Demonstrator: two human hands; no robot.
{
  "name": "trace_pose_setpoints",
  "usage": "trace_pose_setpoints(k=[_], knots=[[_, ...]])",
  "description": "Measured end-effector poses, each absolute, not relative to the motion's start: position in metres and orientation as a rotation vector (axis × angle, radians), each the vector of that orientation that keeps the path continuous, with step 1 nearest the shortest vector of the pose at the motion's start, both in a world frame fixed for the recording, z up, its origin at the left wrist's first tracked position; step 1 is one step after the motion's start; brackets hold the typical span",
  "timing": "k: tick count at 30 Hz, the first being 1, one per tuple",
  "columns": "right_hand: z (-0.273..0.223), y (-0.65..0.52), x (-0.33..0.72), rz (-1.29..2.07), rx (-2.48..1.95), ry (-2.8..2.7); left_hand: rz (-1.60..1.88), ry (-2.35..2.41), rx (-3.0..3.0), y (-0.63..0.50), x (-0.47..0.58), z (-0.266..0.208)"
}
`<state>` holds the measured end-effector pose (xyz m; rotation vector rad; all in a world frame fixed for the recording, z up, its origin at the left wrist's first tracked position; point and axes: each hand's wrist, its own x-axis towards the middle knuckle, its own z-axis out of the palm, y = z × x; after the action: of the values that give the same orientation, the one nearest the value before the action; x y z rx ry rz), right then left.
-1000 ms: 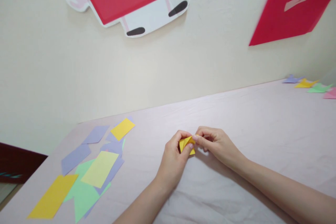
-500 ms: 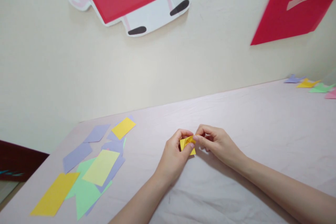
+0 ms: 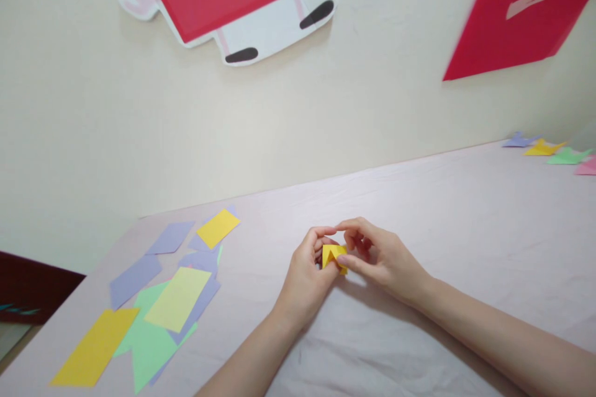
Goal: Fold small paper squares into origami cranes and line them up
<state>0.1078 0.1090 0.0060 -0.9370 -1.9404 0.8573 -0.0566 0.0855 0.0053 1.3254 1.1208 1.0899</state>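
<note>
A small piece of folded yellow paper (image 3: pixel 328 252) sits between my two hands, just above the cloth-covered surface. My left hand (image 3: pixel 307 273) grips it from the left, thumb at the near side and fingers behind. On its right edge presses the thumb of my right hand (image 3: pixel 384 257), with the other fingers curled around behind. My right index fingertip meets the fingertips of the left hand above the paper. The far side of the paper is hidden by fingers.
Loose yellow, green and purple sheets, with a pale yellow sheet (image 3: pixel 178 299) on top, lie at the left. Several folded paper shapes, one of them yellow (image 3: pixel 542 147), stand in a row at the far right. A wall (image 3: pixel 261 130) with red decorations rises behind.
The folded yellow paper has turned, and its creased front now faces me more. My right thumb has shifted lower onto its right edge, and my right index finger has lifted away from it.
</note>
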Motion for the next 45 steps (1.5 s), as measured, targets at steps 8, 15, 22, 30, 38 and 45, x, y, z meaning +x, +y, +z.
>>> trace_pose_setpoints(k=[8,15,22,30,38,45], knots=[[0.008,0.104,0.106,0.691,-0.945,-2.11,1.057,1.146,1.449,0.081,-0.056,0.004],[0.006,0.11,0.107,0.797,-0.916,-1.939,0.989,1.172,1.415,0.081,-0.055,0.008],[0.01,0.112,0.11,0.818,-0.768,-1.967,0.988,1.063,1.189,0.083,-0.059,0.009],[0.006,0.114,0.108,1.06,-0.874,-1.81,1.052,0.98,1.239,0.082,-0.058,0.011],[0.005,0.116,0.108,1.303,-0.996,-1.633,1.052,1.101,1.259,0.078,-0.057,0.005],[0.003,0.114,0.108,1.28,-1.009,-1.641,1.028,1.207,1.292,0.076,-0.057,0.005]])
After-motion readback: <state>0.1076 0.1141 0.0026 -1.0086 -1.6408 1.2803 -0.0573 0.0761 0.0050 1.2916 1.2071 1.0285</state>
